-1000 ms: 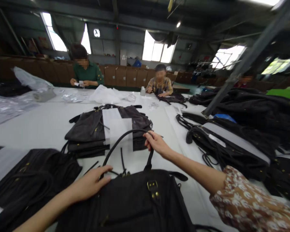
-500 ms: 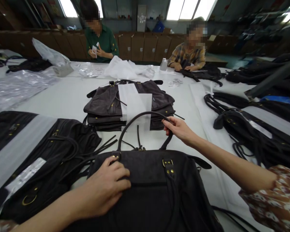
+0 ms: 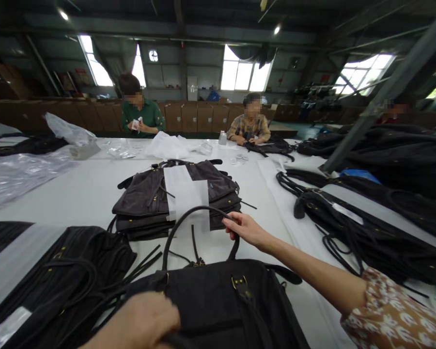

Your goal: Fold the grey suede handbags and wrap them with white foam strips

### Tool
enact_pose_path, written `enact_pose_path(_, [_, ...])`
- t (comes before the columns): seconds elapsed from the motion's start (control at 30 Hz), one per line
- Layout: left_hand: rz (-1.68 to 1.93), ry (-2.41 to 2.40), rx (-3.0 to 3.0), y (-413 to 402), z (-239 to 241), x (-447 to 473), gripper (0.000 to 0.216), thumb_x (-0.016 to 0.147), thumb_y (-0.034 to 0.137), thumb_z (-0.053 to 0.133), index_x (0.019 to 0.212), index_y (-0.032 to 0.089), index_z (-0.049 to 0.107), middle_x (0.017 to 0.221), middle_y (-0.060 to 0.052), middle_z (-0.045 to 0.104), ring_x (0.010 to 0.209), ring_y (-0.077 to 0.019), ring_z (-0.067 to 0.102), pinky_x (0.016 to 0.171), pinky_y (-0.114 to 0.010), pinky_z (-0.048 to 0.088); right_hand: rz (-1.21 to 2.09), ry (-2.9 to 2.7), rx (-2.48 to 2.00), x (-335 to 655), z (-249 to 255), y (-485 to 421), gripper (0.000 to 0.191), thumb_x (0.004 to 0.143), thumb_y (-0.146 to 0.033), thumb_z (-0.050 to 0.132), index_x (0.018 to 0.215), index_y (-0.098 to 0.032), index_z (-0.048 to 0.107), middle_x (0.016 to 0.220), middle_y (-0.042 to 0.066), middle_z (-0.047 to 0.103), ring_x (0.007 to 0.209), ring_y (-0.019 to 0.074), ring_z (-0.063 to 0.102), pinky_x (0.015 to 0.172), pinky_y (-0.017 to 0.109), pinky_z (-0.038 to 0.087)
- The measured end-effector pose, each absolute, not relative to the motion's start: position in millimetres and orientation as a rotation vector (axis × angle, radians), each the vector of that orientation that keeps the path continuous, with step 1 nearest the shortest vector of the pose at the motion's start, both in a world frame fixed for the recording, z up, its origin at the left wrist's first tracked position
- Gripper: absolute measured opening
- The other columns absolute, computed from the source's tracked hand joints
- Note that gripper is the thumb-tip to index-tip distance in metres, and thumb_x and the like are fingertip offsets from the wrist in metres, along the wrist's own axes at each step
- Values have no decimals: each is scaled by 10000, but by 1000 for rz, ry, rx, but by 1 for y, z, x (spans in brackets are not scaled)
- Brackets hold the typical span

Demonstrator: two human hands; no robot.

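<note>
A black handbag (image 3: 203,300) with brass fittings lies before me, its back handle arched up. My right hand (image 3: 241,227) pinches the right side of that bag handle (image 3: 170,237). Over the bag's left front, my left hand (image 3: 148,315) is smeared by motion, its fingers pointing down and hidden. A dark strap shows just beneath it at the bottom edge. Beyond the handle sits a stack of dark bags (image 3: 141,206), with white paper (image 3: 187,194) across the top one.
More black bags with pale wrapping bands lie at left (image 3: 83,261) and right (image 3: 385,213). Clear plastic (image 3: 22,179) covers the table's left part. Two people (image 3: 145,114) (image 3: 250,123) are across the table. A slanted metal post (image 3: 381,97) rises at right.
The view has tilted up, showing more of the room. My left hand has moved down the front of the bag. My right hand still grips the handle.
</note>
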State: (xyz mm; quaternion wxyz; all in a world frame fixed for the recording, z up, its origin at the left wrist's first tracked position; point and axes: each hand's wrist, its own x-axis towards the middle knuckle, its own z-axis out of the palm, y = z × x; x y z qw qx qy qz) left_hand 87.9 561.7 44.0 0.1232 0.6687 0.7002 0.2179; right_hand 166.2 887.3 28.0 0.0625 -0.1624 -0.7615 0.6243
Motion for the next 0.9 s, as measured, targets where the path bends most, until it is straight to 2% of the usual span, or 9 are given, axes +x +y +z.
enact_pose_path(0.13, [1096,2445,1636,630,90,26,182,898,292,438,988,235,586,948,-21,601,897,-168,578,795,-271,443,2102,-2196,-401,172,34,881,516,759,-660,592,823,-149,556,750,27,644,625,115,602,600,237,463])
enact_pose_path(0.23, [1214,2374,1540,676,90,-9,307,882,426,453,1061,217,588,1065,-51,605,1010,-219,571,906,-338,428,2339,-2055,-370,176,43,876,678,758,-807,395,813,-146,539,746,68,664,623,152,639,597,269,475])
enact_pose_path(0.3, [1099,2168,1441,696,83,-20,373,886,501,407,942,189,602,929,-45,642,880,-216,610,811,-328,472,2436,-2006,-310,180,52,875,756,732,-864,285,810,-151,523,712,73,659,565,151,627,562,268,462])
enact_pose_path(0.37, [973,1980,1337,703,80,-20,449,877,575,382,902,177,589,824,-31,645,746,-195,611,692,-299,485,2412,-2084,-245,185,62,874,712,704,-846,407,846,-158,524,678,42,644,515,127,590,528,242,437])
enact_pose_path(0.47, [871,1752,1239,701,90,-10,526,843,617,448,1127,182,526,842,-28,655,682,-161,593,630,-264,466,2158,-2282,-256,188,71,874,549,622,-608,749,887,-169,554,620,-30,585,499,91,526,487,196,391])
enact_pose_path(0.57, [836,1570,1229,705,111,0,668,782,599,571,1295,210,390,816,-15,650,634,-137,565,581,-236,431,1933,-2242,-351,180,72,873,366,697,-474,735,821,-166,583,595,-53,515,503,70,460,471,182,367])
enact_pose_path(0.67, [719,1640,1233,722,124,5,645,757,694,517,1140,175,512,661,1,598,502,-117,494,464,-216,348,1653,-2260,-468,170,72,868,311,749,-432,673,915,-174,623,652,-26,546,574,107,504,538,229,436])
enact_pose_path(0.8, [593,1835,1087,743,118,1,696,724,806,383,791,149,603,438,78,348,353,-66,261,369,-197,216,909,-2249,-445,191,77,847,657,682,-402,717,1279,-202,528,1208,133,584,1092,304,538,931,469,441])
enact_pose_path(0.9, [700,1842,1018,751,91,-16,649,684,813,435,751,185,587,426,95,331,348,-64,243,356,-183,233,829,-2411,-64,234,73,829,409,818,-458,537,1222,-400,568,1264,-13,591,1132,267,556,935,432,464])
